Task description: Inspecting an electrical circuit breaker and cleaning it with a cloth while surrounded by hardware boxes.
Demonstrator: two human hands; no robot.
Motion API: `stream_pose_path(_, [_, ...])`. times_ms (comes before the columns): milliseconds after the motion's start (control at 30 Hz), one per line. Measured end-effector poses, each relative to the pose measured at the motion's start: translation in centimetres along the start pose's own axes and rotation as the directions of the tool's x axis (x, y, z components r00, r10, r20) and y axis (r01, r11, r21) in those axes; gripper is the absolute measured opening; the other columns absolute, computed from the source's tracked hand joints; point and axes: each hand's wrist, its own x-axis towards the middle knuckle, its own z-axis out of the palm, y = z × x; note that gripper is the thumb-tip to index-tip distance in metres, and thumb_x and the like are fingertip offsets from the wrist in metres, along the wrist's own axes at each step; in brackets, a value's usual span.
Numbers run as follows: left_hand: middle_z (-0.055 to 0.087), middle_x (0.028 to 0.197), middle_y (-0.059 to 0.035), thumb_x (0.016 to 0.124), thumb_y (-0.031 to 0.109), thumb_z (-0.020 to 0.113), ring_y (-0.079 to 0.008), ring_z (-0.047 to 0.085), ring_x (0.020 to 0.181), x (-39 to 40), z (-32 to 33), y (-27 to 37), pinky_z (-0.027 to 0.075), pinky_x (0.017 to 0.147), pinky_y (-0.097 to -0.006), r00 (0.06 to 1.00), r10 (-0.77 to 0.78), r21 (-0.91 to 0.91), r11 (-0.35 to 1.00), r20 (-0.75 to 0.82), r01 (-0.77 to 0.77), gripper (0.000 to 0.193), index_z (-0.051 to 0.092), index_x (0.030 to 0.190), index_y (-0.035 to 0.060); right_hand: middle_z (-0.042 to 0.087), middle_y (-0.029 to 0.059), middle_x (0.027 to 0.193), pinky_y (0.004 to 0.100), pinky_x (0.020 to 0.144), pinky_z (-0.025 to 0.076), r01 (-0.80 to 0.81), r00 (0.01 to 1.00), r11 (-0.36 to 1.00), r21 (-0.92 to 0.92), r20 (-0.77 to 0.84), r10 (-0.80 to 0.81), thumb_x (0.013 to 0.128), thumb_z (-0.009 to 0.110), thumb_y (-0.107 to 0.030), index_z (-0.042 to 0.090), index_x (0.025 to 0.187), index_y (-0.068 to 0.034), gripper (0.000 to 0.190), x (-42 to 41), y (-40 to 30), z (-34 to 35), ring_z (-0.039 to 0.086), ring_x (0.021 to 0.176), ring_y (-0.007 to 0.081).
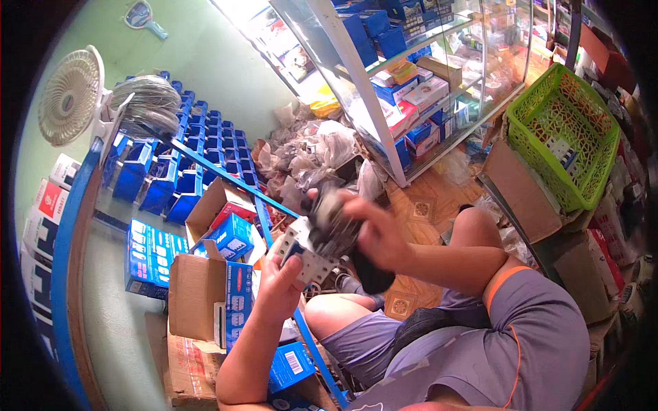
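My left hand (280,282) grips a white multi-pole circuit breaker (313,264) with rows of round screw holes and a blue part near my thumb. Bent around a dark, bristly-looking object (334,231) are the fingers of my right hand (378,231). Motion blur hides what that object is exactly; it overlaps the upper side of the breaker. Below it hangs a black part (372,272), which may belong to the same object. Both hands are held above my knees.
On the left stand open cardboard boxes (195,298) and blue breaker cartons (149,257), behind a blue metal bar (231,177). A green plastic basket (519,108) at the right contains several breakers (565,154). A glass display case (401,164) and plastic bags (334,144) lie ahead.
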Motion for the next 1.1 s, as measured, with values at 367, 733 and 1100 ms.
stream_pose_path(367, [0.063, 0.126, -0.0081, 0.072, 0.008, 0.085, -0.0164, 0.063, 0.115, -0.5, 1.0, -0.3, 0.053, 0.100, -0.0316, 0.998, -0.019, 0.382, 0.924, 0.062, -0.006, 0.076, 0.048, 0.138, 0.0024, 0.017, 0.0221, 0.169, 0.0549, 0.124, 0.018, -0.163, 0.919, 0.984, 0.075, 0.375, 0.124, 0.087, 0.073, -0.060, 0.042, 0.156, -0.013, 0.089, 1.8, -2.1, -0.1, 0.014, 0.157, 0.0385])
stream_pose_path(733, [0.065, 0.126, -0.0120, 0.084, 0.037, 0.085, -0.0219, 0.068, 0.112, -0.4, -1.3, -1.2, 0.057, 0.096, -0.0370, 0.995, 0.042, -0.013, 0.999, -0.088, -0.043, 0.076, 0.049, 0.139, 0.0003, 0.016, 0.0300, 0.166, 0.0539, 0.122, 0.020, 0.158, 0.902, 0.921, -0.355, 0.431, 0.011, 0.085, 0.076, -0.054, 0.031, 0.160, -0.008, 0.100, 0.6, -1.9, 0.6, 0.020, 0.154, 0.0458])
stream_pose_path(1100, [0.064, 0.125, -0.0108, 0.083, 0.004, 0.081, -0.0195, 0.067, 0.112, -0.5, -0.5, -1.4, 0.057, 0.095, -0.0338, 1.000, 0.011, 0.387, 0.922, 0.019, -0.017, 0.070, 0.045, 0.143, 0.0007, 0.014, 0.0168, 0.171, 0.0460, 0.126, 0.012, -0.197, 0.972, 0.979, -0.056, 0.123, 0.203, 0.104, 0.049, -0.053, 0.027, 0.162, -0.006, 0.078, -1.0, -0.9, 2.1, 0.011, 0.159, 0.0326])
